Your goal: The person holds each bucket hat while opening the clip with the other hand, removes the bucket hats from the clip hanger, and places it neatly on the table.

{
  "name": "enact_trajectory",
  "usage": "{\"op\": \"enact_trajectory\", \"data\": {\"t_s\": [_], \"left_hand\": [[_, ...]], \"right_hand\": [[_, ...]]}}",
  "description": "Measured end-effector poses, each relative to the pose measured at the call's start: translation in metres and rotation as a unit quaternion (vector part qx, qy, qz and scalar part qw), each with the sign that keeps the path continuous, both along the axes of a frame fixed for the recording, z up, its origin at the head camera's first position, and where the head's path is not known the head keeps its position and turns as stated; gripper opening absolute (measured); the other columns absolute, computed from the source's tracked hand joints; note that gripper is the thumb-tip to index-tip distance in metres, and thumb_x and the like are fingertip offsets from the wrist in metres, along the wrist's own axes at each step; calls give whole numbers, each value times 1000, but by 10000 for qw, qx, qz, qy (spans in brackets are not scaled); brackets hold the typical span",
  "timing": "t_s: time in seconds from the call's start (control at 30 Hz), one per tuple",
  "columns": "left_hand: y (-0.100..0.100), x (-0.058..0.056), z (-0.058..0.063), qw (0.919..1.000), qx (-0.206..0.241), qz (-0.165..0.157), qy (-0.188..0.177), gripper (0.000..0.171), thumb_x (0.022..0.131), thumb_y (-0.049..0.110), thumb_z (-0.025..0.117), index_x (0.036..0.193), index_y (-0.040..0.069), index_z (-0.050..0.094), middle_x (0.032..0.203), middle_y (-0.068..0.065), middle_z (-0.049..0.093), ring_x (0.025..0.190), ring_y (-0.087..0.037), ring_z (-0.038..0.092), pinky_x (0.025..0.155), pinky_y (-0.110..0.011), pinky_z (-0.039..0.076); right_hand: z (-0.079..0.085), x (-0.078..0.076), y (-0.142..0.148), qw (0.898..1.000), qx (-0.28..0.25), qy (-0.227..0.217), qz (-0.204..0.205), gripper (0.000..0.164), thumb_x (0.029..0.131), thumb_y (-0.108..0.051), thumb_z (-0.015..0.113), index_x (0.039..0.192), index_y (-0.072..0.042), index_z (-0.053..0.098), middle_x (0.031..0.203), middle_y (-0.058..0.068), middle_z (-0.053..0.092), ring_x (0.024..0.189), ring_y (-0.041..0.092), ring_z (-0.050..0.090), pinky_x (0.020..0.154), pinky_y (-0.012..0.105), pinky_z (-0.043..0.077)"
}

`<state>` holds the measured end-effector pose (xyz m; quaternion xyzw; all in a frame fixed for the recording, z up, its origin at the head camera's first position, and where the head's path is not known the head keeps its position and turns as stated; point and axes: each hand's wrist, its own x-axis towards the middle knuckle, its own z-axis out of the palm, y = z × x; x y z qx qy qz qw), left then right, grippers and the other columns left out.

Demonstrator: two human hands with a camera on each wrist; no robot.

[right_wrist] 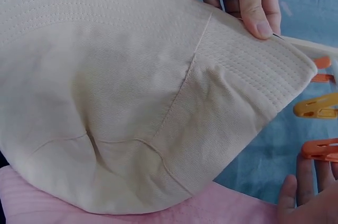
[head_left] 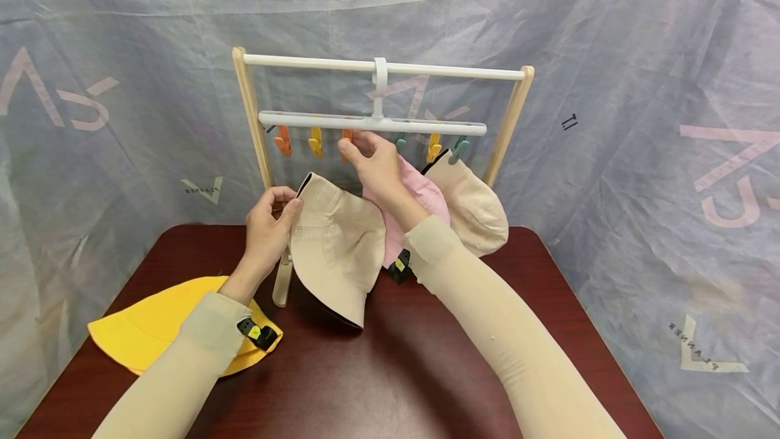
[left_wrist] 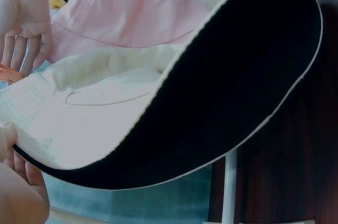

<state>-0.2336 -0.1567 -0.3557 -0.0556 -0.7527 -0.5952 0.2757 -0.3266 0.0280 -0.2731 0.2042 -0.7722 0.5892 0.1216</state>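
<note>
My left hand (head_left: 266,227) pinches the brim edge of a beige bucket hat (head_left: 338,239) between thumb and fingers. The hat hangs tilted in front of the rack, and its black lining (left_wrist: 222,92) faces the left wrist camera. Higher up, my right hand (head_left: 382,171) pinches an orange clip (head_left: 347,135), third from the left under the white hanger bar (head_left: 323,120). In the right wrist view, fingertips show right at this orange clip (right_wrist: 319,150). A pink hat (head_left: 426,192) hangs behind my right forearm, partly hidden.
Another beige hat (head_left: 475,212) hangs at the right from a green clip (head_left: 458,148). To the left are a yellow clip (head_left: 315,142) and another orange clip (head_left: 283,141). A yellow hat (head_left: 164,317) lies on the dark red table (head_left: 390,385) beneath my left forearm. A wooden post (head_left: 508,124) stands at right.
</note>
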Motion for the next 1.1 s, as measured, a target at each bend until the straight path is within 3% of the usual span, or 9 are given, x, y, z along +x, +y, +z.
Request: {"op": "enact_trajectory", "data": {"t_s": [0.33, 0.57, 0.9, 1.1], "left_hand": [[-1, 2, 0, 10000, -31, -55, -33, 23, 96, 15, 64, 110, -2, 60, 99, -15, 59, 85, -20, 55, 69, -18, 44], [-1, 2, 0, 9999, -54, -81, -46, 23, 96, 16, 63, 110, -2, 60, 100, -15, 59, 87, -21, 55, 71, -19, 44], [-2, 5, 2, 9999, -30, -114, 73, 23, 96, 15, 64, 109, -2, 59, 98, -15, 59, 86, -21, 54, 71, -19, 43], [-3, 8, 3, 9999, -78, -49, 110, 23, 96, 16, 64, 109, -2, 59, 99, -14, 58, 86, -20, 54, 70, -19, 43]], "right_hand": [[2, 2, 4, 9995, -284, -74, 140, 44, 91, -32, 71, 128, -9, 64, 117, 3, 70, 104, 9, 65, 92, 24, 50], [2, 6, 7, 9996, -178, -137, 192, 40, 91, -31, 71, 126, -14, 65, 118, 0, 70, 110, 12, 63, 92, 25, 50], [0, 19, 17, 9971, -320, -368, 592, 41, 92, -29, 69, 130, -14, 63, 120, 1, 68, 108, 11, 64, 90, 29, 52], [-7, 28, 30, 9962, -350, -251, 754, 38, 93, -28, 69, 128, -14, 64, 120, 3, 68, 106, 11, 65, 92, 28, 52]]}}
